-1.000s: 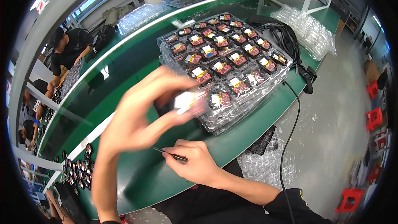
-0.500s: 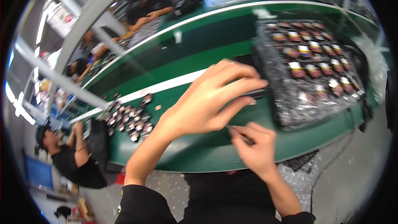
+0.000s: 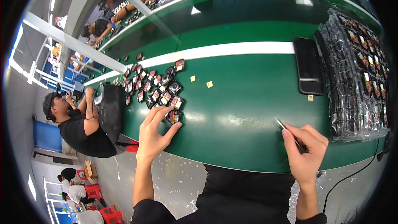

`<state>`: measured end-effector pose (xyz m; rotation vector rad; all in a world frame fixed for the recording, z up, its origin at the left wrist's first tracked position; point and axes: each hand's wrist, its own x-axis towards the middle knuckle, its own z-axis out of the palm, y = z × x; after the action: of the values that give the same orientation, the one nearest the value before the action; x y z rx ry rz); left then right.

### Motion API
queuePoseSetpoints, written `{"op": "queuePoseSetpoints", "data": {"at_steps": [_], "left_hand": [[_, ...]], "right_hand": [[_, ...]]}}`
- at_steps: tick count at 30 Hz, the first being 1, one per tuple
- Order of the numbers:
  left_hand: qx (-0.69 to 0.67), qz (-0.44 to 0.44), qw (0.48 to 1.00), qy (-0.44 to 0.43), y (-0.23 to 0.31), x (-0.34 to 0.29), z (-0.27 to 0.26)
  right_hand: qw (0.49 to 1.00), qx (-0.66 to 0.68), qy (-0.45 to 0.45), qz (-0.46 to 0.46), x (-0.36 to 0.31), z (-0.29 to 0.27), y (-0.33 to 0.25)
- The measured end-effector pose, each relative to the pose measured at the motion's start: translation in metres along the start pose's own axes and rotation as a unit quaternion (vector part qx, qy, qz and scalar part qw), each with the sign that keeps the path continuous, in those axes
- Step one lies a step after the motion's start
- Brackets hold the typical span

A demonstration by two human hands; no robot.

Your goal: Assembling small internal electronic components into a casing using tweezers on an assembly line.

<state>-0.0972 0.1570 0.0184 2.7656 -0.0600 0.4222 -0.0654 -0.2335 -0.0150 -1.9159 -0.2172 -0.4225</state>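
Observation:
My left hand (image 3: 154,132) reaches to the near end of a loose heap of small black square modules (image 3: 147,86), several with pink, white and yellow labels. Its thumb and fingertips are apart, on either side of one black module (image 3: 174,117); whether they touch it I cannot tell. In my right hand (image 3: 306,151) is a slim silver pointed tool that looks like tweezers (image 3: 281,123), its tip slanting up and left just above the green tabletop (image 3: 236,141). The fingers are closed round it, and its rear part is mostly hidden.
At the right stands a tall stack of clear plastic trays (image 3: 346,95) holding more modules. Beside it lies a black phone (image 3: 307,68). Small yellowish squares (image 3: 209,84) dot the tabletop. A white strip (image 3: 232,50) crosses behind. To the left, a person (image 3: 85,126) sits near a black bag (image 3: 110,108).
My left hand has moved left from near the phone to the heap of modules. My right hand has shifted right relative to my body, still holding the tool. The view has turned left.

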Motion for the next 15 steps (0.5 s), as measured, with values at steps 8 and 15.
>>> {"op": "queuePoseSetpoints", "data": {"at_steps": [8,15], "left_hand": [[-0.169,0.181,0.960,-0.128,0.052,0.027,0.035],[-0.211,0.304,0.906,-0.205,0.090,0.065,0.060]], "right_hand": [[0.999,-0.032,-0.023,0.009,0.000,0.002,0.003],[0.999,-0.010,-0.028,0.019,-0.002,0.002,0.005]]}}
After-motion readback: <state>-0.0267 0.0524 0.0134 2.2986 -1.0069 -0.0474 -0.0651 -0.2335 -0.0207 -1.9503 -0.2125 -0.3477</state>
